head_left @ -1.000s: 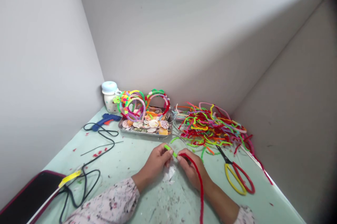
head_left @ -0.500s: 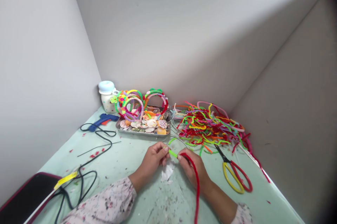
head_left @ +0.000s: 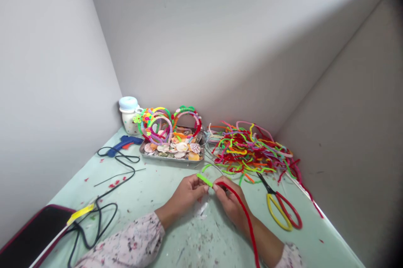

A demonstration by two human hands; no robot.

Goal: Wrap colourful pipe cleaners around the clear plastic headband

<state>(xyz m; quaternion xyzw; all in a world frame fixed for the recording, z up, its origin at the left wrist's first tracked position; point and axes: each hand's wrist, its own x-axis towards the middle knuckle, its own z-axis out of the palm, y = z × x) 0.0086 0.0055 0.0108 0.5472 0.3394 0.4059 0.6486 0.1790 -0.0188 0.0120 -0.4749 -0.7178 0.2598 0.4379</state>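
Between my hands is a short bright green fuzzy pipe cleaner piece [head_left: 204,180], slanting down to the right. My left hand [head_left: 188,194] is closed with its fingers behind that piece and the thumb just below it. At the piece's right end, my right hand [head_left: 231,203] pinches with thumb and forefinger. A long red pipe cleaner [head_left: 244,209] starts at this pinch, arches over the right hand and trails past the wrist to the bottom edge. Whether red and green are joined there is hidden by the fingers. A crumpled white scrap [head_left: 200,209] lies under the hands.
A metal tray [head_left: 171,158] of shells bears several fuzzy-wrapped headbands [head_left: 160,138]. Right of it spreads a pipe cleaner heap [head_left: 248,150], with scissors [head_left: 278,207] in front. At left are a blue glue gun [head_left: 124,144], a lidded jar [head_left: 129,119], black cord [head_left: 103,194] and a dark case [head_left: 34,234].
My left fingers have shifted down and left along the green piece, so more of it shows. The trailing red pipe cleaner has swung to the right.
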